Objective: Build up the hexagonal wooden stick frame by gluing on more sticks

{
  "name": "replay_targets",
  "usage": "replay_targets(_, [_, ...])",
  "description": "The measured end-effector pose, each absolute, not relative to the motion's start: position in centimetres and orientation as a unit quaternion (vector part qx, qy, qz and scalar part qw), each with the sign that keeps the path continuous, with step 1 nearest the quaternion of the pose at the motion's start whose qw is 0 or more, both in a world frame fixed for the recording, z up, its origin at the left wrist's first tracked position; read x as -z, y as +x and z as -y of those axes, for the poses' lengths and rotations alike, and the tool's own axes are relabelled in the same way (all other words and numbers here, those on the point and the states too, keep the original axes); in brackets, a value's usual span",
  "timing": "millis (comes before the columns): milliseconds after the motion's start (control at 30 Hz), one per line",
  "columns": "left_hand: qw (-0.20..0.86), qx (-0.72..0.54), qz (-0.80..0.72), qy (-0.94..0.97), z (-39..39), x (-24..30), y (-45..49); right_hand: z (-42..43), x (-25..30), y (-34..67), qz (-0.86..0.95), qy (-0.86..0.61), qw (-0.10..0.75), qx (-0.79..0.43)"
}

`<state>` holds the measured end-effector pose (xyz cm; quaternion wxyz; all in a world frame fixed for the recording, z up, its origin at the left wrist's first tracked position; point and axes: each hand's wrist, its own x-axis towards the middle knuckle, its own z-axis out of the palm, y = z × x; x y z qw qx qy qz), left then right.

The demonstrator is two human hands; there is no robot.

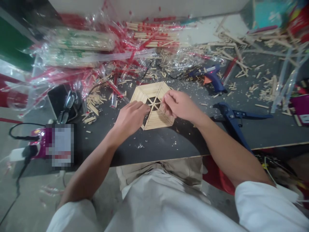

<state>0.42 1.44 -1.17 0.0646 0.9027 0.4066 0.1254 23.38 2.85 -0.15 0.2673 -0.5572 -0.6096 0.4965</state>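
Note:
A flat hexagon made of thin wooden sticks (pixel 154 106) lies on the dark board (pixel 169 141) in front of me. It has six spokes and a small open gap at the centre. My left hand (pixel 131 117) rests on its left side with the fingers curled and pressed down near the centre. My right hand (pixel 180 104) sits over its right side, fingertips pinched together at the centre; what they pinch is too small to make out.
A blue glue gun (pixel 210 77) lies behind the hexagon, blue cutters (pixel 233 120) to the right. Loose wooden sticks (pixel 241 51), offcuts and clear plastic wrappers (pixel 79 48) litter the back. Scissors (pixel 66 106) and a purple device (pixel 41 141) with cables sit left.

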Motion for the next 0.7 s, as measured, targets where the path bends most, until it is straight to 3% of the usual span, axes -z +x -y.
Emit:
replay_targets(167, [-0.034,-0.122,-0.37,0.921,-1.6,2.0,0.6,-2.7,1.1,23.3,0.63,-0.524,0.357,-0.448])
replay_targets(300, [-0.05,-0.128,-0.375,0.917,-1.7,2.2,0.5,-2.9,1.7,23.5,0.622,-0.527,0.393,-0.424])
replay_targets(700, [0.022,-0.061,-0.389,0.919,-0.9,0.5,0.8,-3.2,0.9,24.7,0.643,-0.611,0.34,-0.312])
